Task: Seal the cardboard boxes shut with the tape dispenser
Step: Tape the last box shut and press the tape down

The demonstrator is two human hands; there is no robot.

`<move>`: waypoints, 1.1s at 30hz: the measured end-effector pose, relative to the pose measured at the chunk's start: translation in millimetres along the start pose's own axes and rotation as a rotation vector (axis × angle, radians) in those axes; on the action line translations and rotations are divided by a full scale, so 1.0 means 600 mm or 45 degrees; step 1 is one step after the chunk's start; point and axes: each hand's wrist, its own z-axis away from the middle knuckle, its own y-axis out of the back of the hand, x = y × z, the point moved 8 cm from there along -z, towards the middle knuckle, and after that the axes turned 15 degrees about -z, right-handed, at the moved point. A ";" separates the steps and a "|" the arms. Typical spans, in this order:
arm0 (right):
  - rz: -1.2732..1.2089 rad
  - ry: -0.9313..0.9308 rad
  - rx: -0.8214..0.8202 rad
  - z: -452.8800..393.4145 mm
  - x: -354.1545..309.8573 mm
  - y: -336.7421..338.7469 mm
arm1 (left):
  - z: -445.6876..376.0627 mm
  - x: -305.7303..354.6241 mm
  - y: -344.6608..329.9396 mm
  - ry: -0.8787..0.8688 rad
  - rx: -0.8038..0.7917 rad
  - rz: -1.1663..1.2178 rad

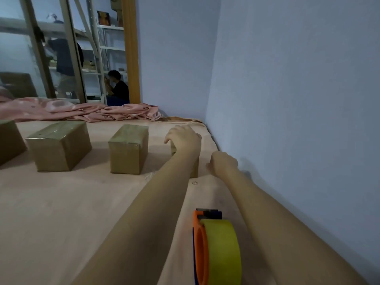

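On the pinkish board, left to right: box cut off at the left edge; taped box; narrower taped box; far-right box, mostly hidden. Left hand rests on its top, fingers curled over the far edge. Right hand just beside it, fingers curled; whether it grips anything, cannot tell. Tape dispenser, orange with yellow roll, stands near, between the forearms, unheld.

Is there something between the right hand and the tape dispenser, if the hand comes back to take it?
Nothing visible. The tape dispenser stands alone on the surface, between the forearms. The right hand is further ahead, beside the box that the left hand touches.
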 end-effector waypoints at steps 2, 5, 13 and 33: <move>-0.029 -0.014 0.007 0.026 -0.004 0.022 | 0.019 -0.019 0.019 -0.023 0.036 -0.031; -0.097 -0.040 -0.006 0.076 -0.012 0.056 | 0.059 -0.050 0.042 -0.094 0.090 -0.098; -0.408 -0.095 -0.039 0.247 -0.014 0.116 | 0.221 -0.127 0.054 -0.177 0.047 -0.012; -0.705 -0.180 0.486 0.450 -0.005 0.001 | 0.414 -0.224 -0.088 -0.213 -0.167 0.251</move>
